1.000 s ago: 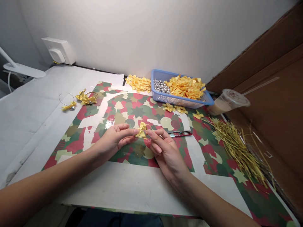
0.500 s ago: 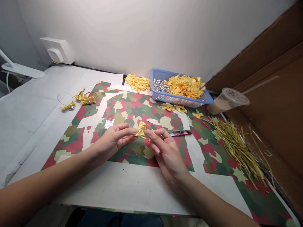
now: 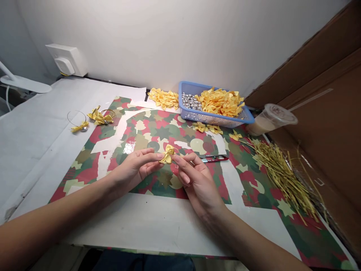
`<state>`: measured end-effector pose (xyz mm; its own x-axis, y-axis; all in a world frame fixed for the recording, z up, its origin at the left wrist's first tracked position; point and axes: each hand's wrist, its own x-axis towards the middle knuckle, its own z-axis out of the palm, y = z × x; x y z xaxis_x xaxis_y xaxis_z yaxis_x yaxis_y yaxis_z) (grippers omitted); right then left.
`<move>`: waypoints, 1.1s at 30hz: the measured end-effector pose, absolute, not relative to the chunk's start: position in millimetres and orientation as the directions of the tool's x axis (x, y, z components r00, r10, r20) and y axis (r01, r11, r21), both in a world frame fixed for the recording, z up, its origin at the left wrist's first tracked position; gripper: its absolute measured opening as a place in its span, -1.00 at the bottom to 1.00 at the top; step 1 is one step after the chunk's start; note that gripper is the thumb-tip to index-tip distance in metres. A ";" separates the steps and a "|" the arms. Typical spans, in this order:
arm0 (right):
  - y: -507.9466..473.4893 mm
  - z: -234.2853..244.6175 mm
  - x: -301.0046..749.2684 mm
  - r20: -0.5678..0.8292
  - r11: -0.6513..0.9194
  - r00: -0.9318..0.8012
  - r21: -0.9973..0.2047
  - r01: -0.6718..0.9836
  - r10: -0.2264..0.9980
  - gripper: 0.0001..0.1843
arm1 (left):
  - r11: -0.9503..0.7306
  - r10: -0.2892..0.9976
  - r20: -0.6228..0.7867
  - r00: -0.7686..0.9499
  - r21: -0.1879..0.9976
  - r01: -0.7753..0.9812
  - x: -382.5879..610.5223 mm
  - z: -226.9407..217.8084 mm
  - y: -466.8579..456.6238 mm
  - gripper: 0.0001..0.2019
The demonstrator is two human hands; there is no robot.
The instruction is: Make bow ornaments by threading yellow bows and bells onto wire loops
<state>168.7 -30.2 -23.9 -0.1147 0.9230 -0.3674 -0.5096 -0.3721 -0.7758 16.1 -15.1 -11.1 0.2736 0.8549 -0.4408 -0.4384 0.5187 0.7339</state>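
Note:
A small yellow ribbon bow (image 3: 168, 151) is held between my two hands, above the patterned sheet (image 3: 162, 131). My left hand (image 3: 141, 163) pinches its left side between thumb and fingers. On the other side, the thumb and forefinger of my right hand (image 3: 194, 171) close at the bow's right edge, where a thin strand curves up. Exactly what the right fingertips grip there is partly hidden. Just beyond my right hand lies a pair of small snips (image 3: 216, 159) with a red part.
A blue basket (image 3: 183, 113) at the back holds silver bells and yellow bows. More bows (image 3: 163, 98) lie beside it. Bows on wire loops (image 3: 100, 116) sit at left. To the right are a lidded plastic cup (image 3: 272, 118) and a bundle of gold cords (image 3: 282, 173).
The bow has turned slightly between my fingers and now looks more upright. Both hands stay in nearly the same place, and the view has shifted a little.

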 end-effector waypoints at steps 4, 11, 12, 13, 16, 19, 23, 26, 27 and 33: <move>-30.4 -23.3 168.8 -0.371 -0.379 -0.125 -0.761 -0.527 0.920 -0.68 | 0.532 0.846 -0.444 0.295 0.724 -0.438 16.8 -10.5 -15.4 -0.79; -29.8 -20.1 167.0 -0.431 -0.442 -0.164 -0.694 -0.568 0.887 -0.66 | 0.526 0.851 -0.433 0.299 0.707 -0.473 17.6 -9.1 -15.3 -0.85; -29.7 -20.0 166.8 -0.432 -0.444 -0.166 -0.695 -0.566 0.887 -0.66 | 0.526 0.851 -0.430 0.302 0.708 -0.472 17.6 -9.1 -15.4 -0.86; -29.6 -20.0 166.6 -0.433 -0.445 -0.165 -0.696 -0.563 0.886 -0.66 | 0.528 0.849 -0.429 0.308 0.709 -0.468 17.5 -9.2 -15.5 -0.87; -29.6 -20.4 166.3 -0.438 -0.452 -0.170 -0.691 -0.564 0.883 -0.65 | 0.529 0.848 -0.421 0.323 0.712 -0.461 17.1 -10.0 -15.9 -0.87; -29.7 -20.8 166.4 -0.449 -0.468 -0.187 -0.673 -0.573 0.874 -0.65 | 0.526 0.850 -0.418 0.322 0.712 -0.465 16.8 -11.3 -16.4 -0.86; -29.5 -20.8 166.5 -0.453 -0.469 -0.186 -0.666 -0.579 0.872 -0.64 | 0.528 0.849 -0.423 0.317 0.706 -0.473 17.3 -11.8 -16.4 -0.86; -29.1 -21.0 166.5 -0.449 -0.467 -0.186 -0.670 -0.578 0.874 -0.63 | 0.533 0.846 -0.426 0.321 0.695 -0.482 17.7 -11.9 -16.2 -0.85; -29.1 -21.2 166.6 -0.444 -0.462 -0.183 -0.677 -0.573 0.877 -0.64 | 0.534 0.845 -0.428 0.319 0.691 -0.486 17.7 -12.1 -16.2 -0.85; -29.6 -21.9 168.0 -0.385 -0.391 -0.122 -0.768 -0.507 0.915 -0.67 | 0.533 0.846 -0.433 0.311 0.687 -0.494 16.8 -13.7 -15.9 -0.81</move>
<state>168.0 -29.6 -21.9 -0.1217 0.9147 -0.3855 -0.5065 -0.3912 -0.7684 16.8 -15.9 -13.7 0.3113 0.8461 -0.4326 -0.4941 0.5330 0.6869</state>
